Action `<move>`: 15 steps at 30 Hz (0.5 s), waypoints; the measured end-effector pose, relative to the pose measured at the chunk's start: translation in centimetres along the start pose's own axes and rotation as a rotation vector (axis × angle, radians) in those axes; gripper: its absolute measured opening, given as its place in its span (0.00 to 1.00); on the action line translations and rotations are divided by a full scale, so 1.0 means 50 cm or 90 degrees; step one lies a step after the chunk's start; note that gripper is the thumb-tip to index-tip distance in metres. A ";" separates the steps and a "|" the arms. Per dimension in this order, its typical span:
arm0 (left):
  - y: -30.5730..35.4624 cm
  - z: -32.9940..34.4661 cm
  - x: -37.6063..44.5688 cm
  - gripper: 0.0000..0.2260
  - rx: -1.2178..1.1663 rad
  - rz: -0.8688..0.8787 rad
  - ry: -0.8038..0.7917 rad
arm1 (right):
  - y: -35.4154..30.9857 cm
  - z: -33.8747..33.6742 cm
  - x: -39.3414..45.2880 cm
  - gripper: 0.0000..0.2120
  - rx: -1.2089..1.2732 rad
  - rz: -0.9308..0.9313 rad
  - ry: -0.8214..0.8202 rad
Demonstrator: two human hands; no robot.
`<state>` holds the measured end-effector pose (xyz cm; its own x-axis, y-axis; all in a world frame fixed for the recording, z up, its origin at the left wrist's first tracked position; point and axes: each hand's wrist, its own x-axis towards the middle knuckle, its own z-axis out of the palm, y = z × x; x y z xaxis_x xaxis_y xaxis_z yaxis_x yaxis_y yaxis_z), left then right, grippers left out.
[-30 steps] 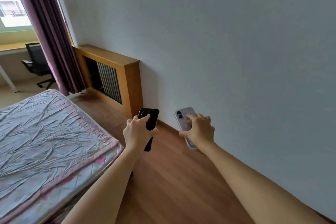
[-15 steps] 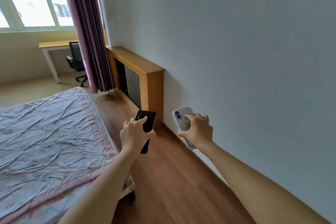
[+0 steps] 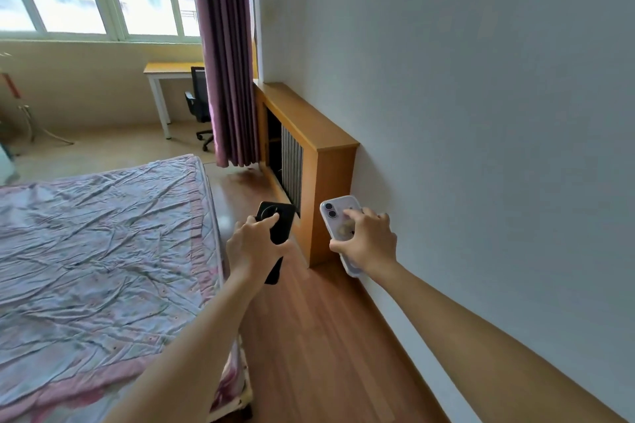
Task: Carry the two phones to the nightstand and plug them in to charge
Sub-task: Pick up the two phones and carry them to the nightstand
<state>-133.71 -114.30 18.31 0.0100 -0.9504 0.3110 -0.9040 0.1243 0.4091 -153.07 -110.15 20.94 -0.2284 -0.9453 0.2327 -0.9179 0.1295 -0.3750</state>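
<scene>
Skirting bed edge [image 3: 209, 216], phones [image 3: 280, 223] in hand [image 3: 254, 247]

No legible text, numbers, brand names or signs are found. A faint mark is seen on the back of the pale phone [image 3: 338, 216] held in the right hand [image 3: 367, 244]; it is too blurred to be read. The black phone [image 3: 280, 227] is seen unmarked.

Your head camera looks forward and down along the floor [image 3: 309, 336] between bed [image 3: 103, 251] and wall [image 3: 481, 113], hands near.
</scene>
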 end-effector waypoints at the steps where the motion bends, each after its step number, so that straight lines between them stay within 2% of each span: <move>1: 0.000 0.018 0.032 0.26 -0.003 -0.005 0.002 | 0.001 0.011 0.037 0.33 0.001 -0.004 -0.004; 15: 0.020 0.165 0.481 0.28 0.004 -0.029 0.006 | -0.008 0.121 0.516 0.33 0.020 -0.059 -0.017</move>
<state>-137.90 -139.39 19.14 0.0556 -0.9523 0.3000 -0.9050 0.0788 0.4179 -156.62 -136.40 21.68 -0.1348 -0.9603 0.2441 -0.9240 0.0329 -0.3809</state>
